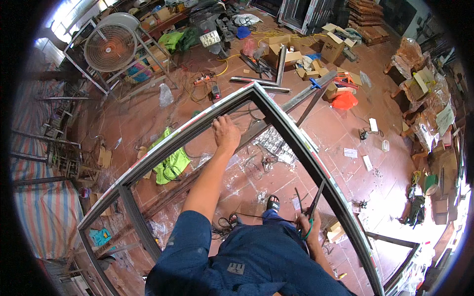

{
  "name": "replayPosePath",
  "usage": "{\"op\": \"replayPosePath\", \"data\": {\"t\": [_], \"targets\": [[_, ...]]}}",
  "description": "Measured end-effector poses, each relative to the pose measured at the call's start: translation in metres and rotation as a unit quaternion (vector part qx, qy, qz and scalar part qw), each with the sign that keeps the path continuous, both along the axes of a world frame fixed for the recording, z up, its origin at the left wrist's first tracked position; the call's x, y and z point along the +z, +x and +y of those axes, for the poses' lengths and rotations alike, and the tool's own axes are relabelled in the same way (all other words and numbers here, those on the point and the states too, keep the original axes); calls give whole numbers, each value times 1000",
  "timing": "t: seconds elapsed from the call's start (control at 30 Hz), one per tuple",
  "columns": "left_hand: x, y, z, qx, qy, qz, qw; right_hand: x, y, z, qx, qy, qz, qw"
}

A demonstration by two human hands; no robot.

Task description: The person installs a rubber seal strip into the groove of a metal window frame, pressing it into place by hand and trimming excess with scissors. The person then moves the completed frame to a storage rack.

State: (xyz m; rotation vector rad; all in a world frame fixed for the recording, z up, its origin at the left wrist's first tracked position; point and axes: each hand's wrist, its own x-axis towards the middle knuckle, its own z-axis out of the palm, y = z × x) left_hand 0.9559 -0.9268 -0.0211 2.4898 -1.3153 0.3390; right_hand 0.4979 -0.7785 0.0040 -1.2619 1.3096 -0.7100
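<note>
A large black window or door frame (296,133) with white-and-red film on its outer edges surrounds me, its corner pointing away. My left hand (226,132) reaches forward to the left far bar; its curled fingers grip the inner edge. Lower right, inside the right bar, my right hand (309,225) is closed round a pair of scissors (316,201) with a green handle. The dark scissor blades point up towards the bar, spread apart. A thin black strip (256,215) runs from near my right hand across my front; its ends are hard to make out.
The frame rests over a metal support beam (296,101) with a blue clamp (315,84). A large fan (109,48) stands far left. Cartons (335,47) and wrapped wooden chairs (410,59) are far right. A lime-green cloth (172,165), cables and scraps litter the tiled floor.
</note>
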Motion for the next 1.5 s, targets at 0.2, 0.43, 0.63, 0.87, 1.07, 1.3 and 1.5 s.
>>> {"op": "replayPosePath", "data": {"t": [0.2,0.43,0.63,0.87,1.07,1.3,1.5], "targets": [[-10,-29,-88,-76,-19,-52,996,-22,-19,-15,44,47,-8,998],[-15,-22,-80,-44,-12,-50,998,-32,-21,-45,68,88,-36,993],[-21,26,40,-43,-33,-26,998,-11,-12,-55,110,55,-51,991],[-15,105,219,49,25,-72,996,-10,17,-44,166,5,-51,985],[-5,156,345,140,100,-70,983,3,60,-24,172,13,-32,985],[-17,206,440,179,138,-148,963,12,94,1,166,-26,-24,985],[-19,221,465,199,179,-149,952,15,98,10,148,-17,-6,989]]}}
